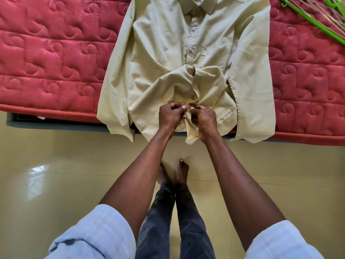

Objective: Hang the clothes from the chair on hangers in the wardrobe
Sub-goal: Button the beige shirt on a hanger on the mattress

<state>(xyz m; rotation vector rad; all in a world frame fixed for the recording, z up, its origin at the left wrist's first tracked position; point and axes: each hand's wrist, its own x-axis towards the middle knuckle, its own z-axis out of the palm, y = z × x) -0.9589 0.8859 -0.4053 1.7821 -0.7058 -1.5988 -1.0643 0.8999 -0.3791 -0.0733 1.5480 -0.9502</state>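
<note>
1. Fingers: left hand (172, 116) fingers (175, 105) curled in, thumb and forefinger pinching the left front edge of the shirt (162, 53) near its lower hem. Right hand (203, 120) same pose, pinching the opposite front edge. The two pinch points almost touch at the placket; whether a button sits between them is too small to tell.
2. Hand pose: both hands knuckles-up, backs toward the camera, wrists slightly bent, hands side by side over the bed's near edge.
3. Arms: both forearms bare, stretched forward and converging from wide apart at the elbows to nearly touching at the hands. Pale blue sleeves (97, 232) rolled above the elbows.
4. Shirt: beige, long-sleeved, lying face-up on the bed, collar at the far side, hem toward the person. Upper buttons look fastened; the lower front is bunched up into a fold just beyond the hands. Both shirt sleeves lie along the body's sides, cuffs hanging over the bed edge.
5. Bed: red quilted mattress (56, 53) under the shirt.
6. Green hanger (317, 23) on the mattress at the far right corner, well apart from the shirt, partly out of frame.
7. Below: dark trousers, bare feet on a glossy cream tiled floor (56, 165).
</note>
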